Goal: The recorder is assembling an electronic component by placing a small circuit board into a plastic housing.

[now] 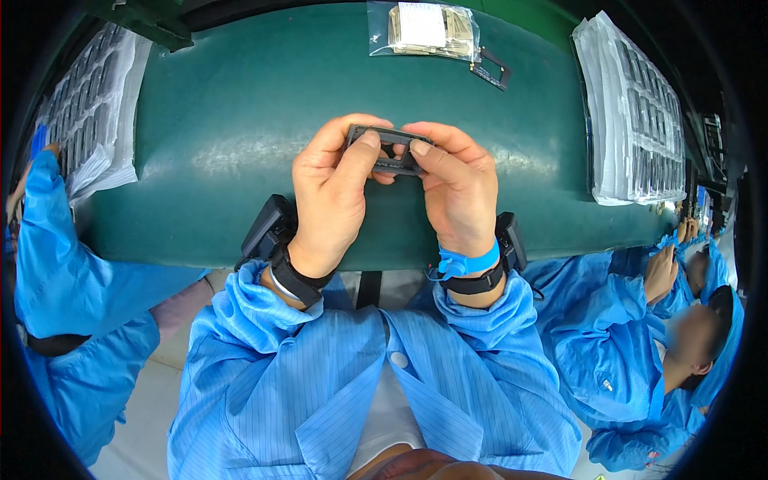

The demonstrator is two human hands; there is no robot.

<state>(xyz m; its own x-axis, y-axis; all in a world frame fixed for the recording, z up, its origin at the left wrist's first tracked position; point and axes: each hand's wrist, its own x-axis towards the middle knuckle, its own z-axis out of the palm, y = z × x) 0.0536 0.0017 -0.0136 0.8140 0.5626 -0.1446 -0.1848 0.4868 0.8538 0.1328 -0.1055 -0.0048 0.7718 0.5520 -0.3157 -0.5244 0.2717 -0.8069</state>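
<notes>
Between both hands, above the green table, I hold a small black rectangular frame (392,163) with an opening in its middle. My left hand (332,180) grips its left end, the thumb pressed on top and the fingers behind. At the other end my right hand (458,180) pinches the frame, its thumb lying across the upper face. My fingers hide parts of both ends. A thin black frame-shaped part (490,70) lies farther off on the table, beside a clear plastic bag (384,44) of pale flat pieces with a white label.
Stacked clear plastic trays with dark parts stand at the left (100,104) and right (636,120) of the green table (264,88). People in blue coats sit on both sides: a sleeve (60,248) at left, a person (616,344) at right. Black devices (276,224) are strapped to my wrists.
</notes>
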